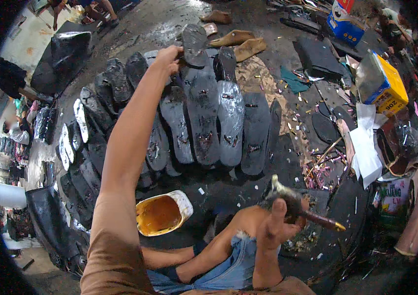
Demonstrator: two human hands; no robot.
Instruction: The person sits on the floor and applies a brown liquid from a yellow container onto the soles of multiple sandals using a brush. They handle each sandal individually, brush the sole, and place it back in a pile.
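Observation:
My left hand reaches far out and pinches the left edge of a black shoe sole. This sole lies over the far end of a row of other black soles. Among them are a long dark sole and a shiny wet-looking sole, both with small slots. Near my lap at the right, my right hand grips a glue brush, its handle pointing right and its pale, coated tip upward. Between my arms stands a cut-open white plastic container holding amber glue.
Brown shoe lasts lie beyond the soles. On the right are a yellow and blue box, white paper and scattered small pinkish bits. More dark soles are stacked at the left. Another person appears at the far left.

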